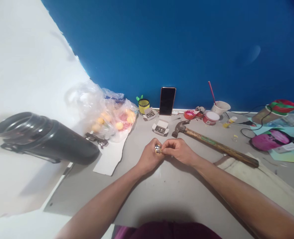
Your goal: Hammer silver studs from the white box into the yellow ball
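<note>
My left hand (150,156) is closed round a small rounded thing studded with shiny silver pieces (158,149), with a bit of yellow at its edge. Against its right side, my right hand (178,151) has thumb and forefinger pinched together; what sits between those fingertips is too small to make out. Just beyond my hands, a small white open box (161,128) holds many tiny silver pieces. A second such box (150,114) stands behind it. To the right of them lies a claw hammer (215,142) with a wooden handle.
A dark flask (47,137) stands at the left, near a plastic bag (112,113) with yellow-orange round things and dark-framed glasses (98,139). A phone (167,101) leans at the wall. Right are a white cup (220,107), a small tub (211,118) and a pink pouch (270,139).
</note>
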A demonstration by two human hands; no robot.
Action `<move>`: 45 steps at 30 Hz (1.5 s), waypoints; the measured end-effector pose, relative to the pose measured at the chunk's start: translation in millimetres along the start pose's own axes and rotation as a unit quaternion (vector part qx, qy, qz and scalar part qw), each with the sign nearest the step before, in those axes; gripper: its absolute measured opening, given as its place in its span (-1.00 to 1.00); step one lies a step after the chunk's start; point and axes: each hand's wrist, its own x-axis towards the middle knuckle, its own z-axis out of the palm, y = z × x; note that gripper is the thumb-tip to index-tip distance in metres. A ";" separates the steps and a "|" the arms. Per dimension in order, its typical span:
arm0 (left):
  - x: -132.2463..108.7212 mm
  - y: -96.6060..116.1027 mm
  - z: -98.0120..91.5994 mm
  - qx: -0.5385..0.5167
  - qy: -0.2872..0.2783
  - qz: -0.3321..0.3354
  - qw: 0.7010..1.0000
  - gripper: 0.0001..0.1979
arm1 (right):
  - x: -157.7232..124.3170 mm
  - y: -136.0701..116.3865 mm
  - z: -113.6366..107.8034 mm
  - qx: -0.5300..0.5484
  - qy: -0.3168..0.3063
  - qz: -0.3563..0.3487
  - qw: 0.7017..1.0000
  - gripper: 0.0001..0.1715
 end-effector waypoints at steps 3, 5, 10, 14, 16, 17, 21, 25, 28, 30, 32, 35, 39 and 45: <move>-1.0 0.2 0.9 -0.002 0.010 -0.006 1.000 -0.79 | -2.9 -1.3 4.2 -0.040 0.015 -0.032 0.999 -0.91; -1.9 0.8 1.6 -0.010 0.017 -0.006 1.000 -0.79 | -5.4 -1.5 7.3 -0.070 0.030 -0.056 0.996 -0.91; -3.5 3.3 3.1 -0.028 0.037 -0.005 0.999 -0.79 | -9.2 1.6 12.4 -0.146 0.061 -0.122 0.980 -0.89; -3.5 2.3 5.2 -0.026 0.050 -0.008 0.998 -0.77 | -7.8 3.6 14.3 -0.173 0.075 -0.146 0.971 -0.88; -3.6 1.1 6.8 -0.023 0.059 -0.006 0.998 -0.77 | -7.3 3.4 15.7 -0.174 0.084 -0.141 0.971 -0.88; -3.6 0.7 7.5 -0.022 0.063 -0.006 0.998 -0.78 | -7.3 3.0 16.6 -0.170 0.086 -0.136 0.972 -0.88; -3.0 0.9 9.0 -0.034 0.075 -0.007 0.997 -0.78 | -8.3 -1.4 18.1 -0.134 0.066 -0.110 0.983 -0.88; -1.9 2.2 7.6 -0.090 0.068 -0.010 0.994 -0.77 | -4.7 -9.5 1.7 -0.126 0.071 -0.093 0.985 -0.85; -1.3 2.2 6.0 -0.162 0.044 -0.020 0.986 -0.73 | 1.2 -15.4 -32.2 -0.244 0.135 -0.059 0.958 -0.81; -0.6 1.9 4.7 -0.207 0.033 -0.036 0.977 -0.69 | 4.4 -18.4 -60.2 -0.408 0.173 -0.027 0.896 -0.81; 0.7 1.1 2.8 -0.235 0.032 -0.052 0.970 -0.66 | 6.1 -20.1 -84.8 -0.561 0.180 0.017 0.808 -0.73; 3.3 -0.9 -0.5 -0.242 0.038 -0.056 0.968 -0.65 | 7.5 -19.6 -105.7 -0.644 0.130 0.124 0.743 -0.67; 6.7 -3.9 -3.4 -0.244 0.059 -0.054 0.966 -0.58 | 9.9 -12.5 -111.1 -0.640 0.102 0.135 0.749 -0.76; 10.6 -7.7 -3.4 -0.308 0.015 -0.090 0.947 -0.58 | 5.3 -12.1 -109.9 -0.646 0.199 0.017 0.737 -0.78</move>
